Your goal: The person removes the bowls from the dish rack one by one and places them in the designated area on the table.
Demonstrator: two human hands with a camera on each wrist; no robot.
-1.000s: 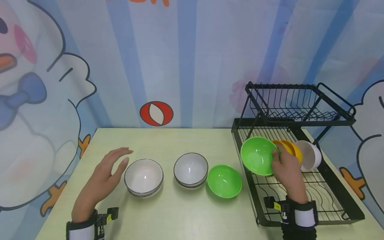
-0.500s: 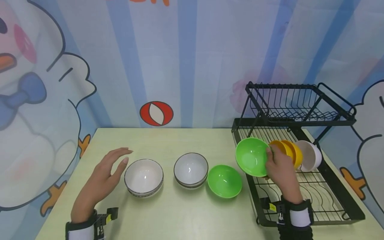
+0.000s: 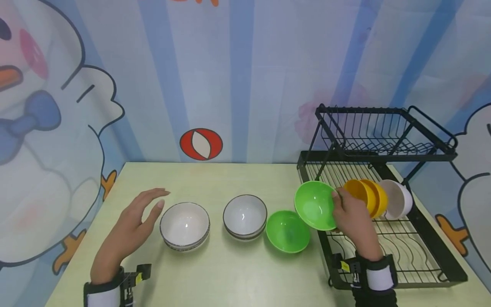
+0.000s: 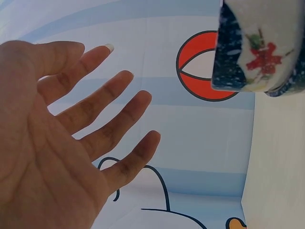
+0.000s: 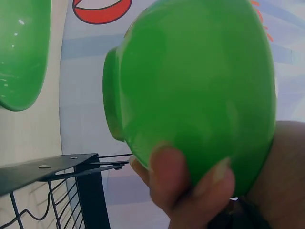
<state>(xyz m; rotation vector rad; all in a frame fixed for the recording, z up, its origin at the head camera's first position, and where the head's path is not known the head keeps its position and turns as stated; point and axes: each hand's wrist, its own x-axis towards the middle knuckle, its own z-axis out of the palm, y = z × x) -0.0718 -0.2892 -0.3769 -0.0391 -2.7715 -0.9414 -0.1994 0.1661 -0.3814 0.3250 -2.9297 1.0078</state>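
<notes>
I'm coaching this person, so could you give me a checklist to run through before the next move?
1. Right hand grips the held green bowl: ok.
2. Held bowl level: not ok, it is tilted.
3. Held bowl clear of the yellow bowls: ok, apart.
4. Other green bowl upright on the table: ok.
5. Left hand free: ok, holding nothing.
6. Exact height above the table: cannot tell.

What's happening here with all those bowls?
A person's right hand is gripping a tilted green bowl at the edge of the black rack. The left hand is open beside the white bowls, not holding anything. Another green bowl sits on the table. Two yellow bowls and a white one are tipped on their sides in the rack's lower level.
</notes>
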